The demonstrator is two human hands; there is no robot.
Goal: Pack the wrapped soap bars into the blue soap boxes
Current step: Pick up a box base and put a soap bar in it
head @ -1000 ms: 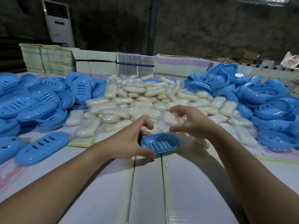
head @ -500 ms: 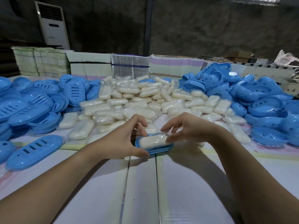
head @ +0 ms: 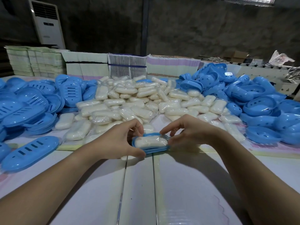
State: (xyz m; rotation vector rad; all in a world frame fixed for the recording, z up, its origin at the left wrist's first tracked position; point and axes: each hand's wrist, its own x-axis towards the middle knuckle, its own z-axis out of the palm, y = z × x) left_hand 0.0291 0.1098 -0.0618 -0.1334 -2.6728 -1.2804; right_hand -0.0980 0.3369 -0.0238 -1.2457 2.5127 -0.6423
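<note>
so both hands are on the same blue soap box (head: pixel 150 149) sitting on the white table (head: pixel 186 184) right in front of the person. there's 1 wrapped soap bar (head: pixel 150 142) lying flat inside it, plastic wrap a bit crinkly on top. the left hand (head: pixel 116 142) is curled around the left end of the box, thumb along the near rim and fingers hooked over the far side. the right hand (head: pixel 186 132) pinches at the right end, fingertips on the wrap and the box edge, thumb tucked under near the rim. can't tell how hard either is squeezing tbh.

behind that is a big pile of wrapped soap bars (head: pixel 138 101) in the middle of the table. to the left, a heap of slotted blue lids (head: pixel 32 101), with 1 lid lying alone (head: pixel 30 153) near the left forearm. to the right, a heap of blue box bottoms (head: pixel 259 103). stacks of flat cartons (head: pixel 84 65) run along the back, and a white standing air conditioner (head: pixel 47 23) is against the dark wall.
</note>
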